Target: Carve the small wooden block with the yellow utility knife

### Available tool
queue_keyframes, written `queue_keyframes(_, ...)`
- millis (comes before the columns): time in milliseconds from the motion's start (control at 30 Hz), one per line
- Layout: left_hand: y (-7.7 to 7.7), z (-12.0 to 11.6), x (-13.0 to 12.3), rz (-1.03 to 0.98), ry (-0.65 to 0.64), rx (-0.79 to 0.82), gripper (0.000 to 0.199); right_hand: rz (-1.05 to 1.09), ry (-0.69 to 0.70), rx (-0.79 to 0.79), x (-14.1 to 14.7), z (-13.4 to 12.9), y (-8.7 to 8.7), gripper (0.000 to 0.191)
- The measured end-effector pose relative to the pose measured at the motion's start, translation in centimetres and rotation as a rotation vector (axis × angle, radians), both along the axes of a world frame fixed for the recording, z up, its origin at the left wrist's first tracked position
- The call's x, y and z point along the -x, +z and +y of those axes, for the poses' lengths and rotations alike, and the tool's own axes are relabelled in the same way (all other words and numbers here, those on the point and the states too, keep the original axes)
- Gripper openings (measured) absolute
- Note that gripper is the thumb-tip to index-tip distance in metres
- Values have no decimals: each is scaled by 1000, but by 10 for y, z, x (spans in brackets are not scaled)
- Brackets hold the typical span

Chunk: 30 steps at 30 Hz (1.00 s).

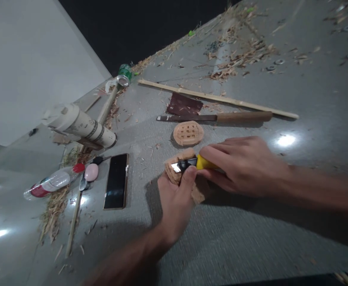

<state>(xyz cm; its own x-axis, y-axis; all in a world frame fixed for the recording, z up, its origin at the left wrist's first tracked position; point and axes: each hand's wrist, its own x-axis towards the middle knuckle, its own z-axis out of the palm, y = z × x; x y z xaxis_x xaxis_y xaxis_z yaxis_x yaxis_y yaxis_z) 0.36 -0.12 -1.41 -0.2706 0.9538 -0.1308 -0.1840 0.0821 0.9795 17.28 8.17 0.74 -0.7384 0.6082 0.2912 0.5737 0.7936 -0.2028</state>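
Observation:
My left hand [178, 198] is closed around a carved wooden block [200, 190], its thumb pressed by the blade end of a knife. In my right hand [242, 165] is a yellow utility knife [205, 162], its black front part and shiny blade lying over the block's top. Whether the edge is cutting in cannot be made out. Just beyond the block lies an oval wooden piece [188, 133] with a grid of small square holes. Behind it rests a long chisel-like tool [215, 117] with a wooden handle, beside dark red sandpaper [184, 104].
A phone [116, 181] lies left of my hands. Farther left are a plastic bottle [53, 182], a pink oval object [91, 172] and a pale cylinder [83, 124]. A thin wooden stick [218, 97] crosses the far side, near a green can [124, 75]. Wood shavings [245, 55] litter the table.

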Motion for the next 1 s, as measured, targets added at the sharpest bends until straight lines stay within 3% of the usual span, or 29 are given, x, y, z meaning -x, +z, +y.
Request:
queue_keyframes(133, 2, -1, 0, 51, 0, 21, 28, 44, 35, -72, 0, 3, -4, 46)
queue_keyframes(433, -5, -1, -2, 18, 79, 44, 29, 75, -32, -94, 3, 1, -4, 46)
queue_keyframes(833, -1, 5, -2, -33, 30, 19, 40, -10, 94, -104, -13, 22, 2, 36)
queue_keyframes(1000, 1, 5, -3, -63, -46, 7, 29, 1, 153, -78, -12, 20, 4, 33)
